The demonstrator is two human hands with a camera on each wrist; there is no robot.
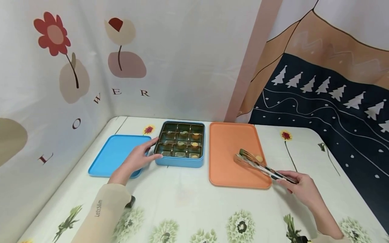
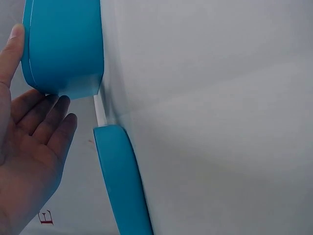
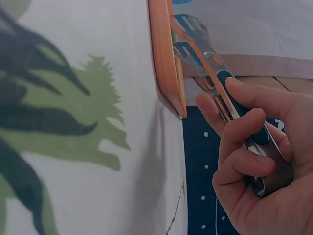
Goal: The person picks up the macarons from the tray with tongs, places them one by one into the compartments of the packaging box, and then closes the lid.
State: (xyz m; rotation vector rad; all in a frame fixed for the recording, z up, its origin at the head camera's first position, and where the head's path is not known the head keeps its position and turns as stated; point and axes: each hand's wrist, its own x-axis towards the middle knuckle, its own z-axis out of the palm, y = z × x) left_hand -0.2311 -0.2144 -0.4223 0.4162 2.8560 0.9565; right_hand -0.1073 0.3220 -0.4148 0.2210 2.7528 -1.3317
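Observation:
My left hand point(image 1: 138, 158) is at the left side of a blue box point(image 1: 179, 162), its thumb on the rim. In the left wrist view the fingers reach straight to the side of the box point(image 2: 66, 49). Inside the box sits a dark tray with several compartments point(image 1: 180, 148); small pale yellow and greenish pieces lie in some of them. My right hand point(image 1: 301, 187) grips metal tongs point(image 1: 267, 170) by their dark-padded handles. Their slotted heads stand apart over the orange tray point(image 1: 225, 172), near a small round yellowish piece point(image 1: 259, 158).
A shallow blue tray or lid point(image 1: 113, 155) lies left of the box, partly behind my left wrist. A flower-print cloth point(image 1: 185, 202) covers the table. Printed curtains point(image 1: 182, 60) hang behind and at both sides.

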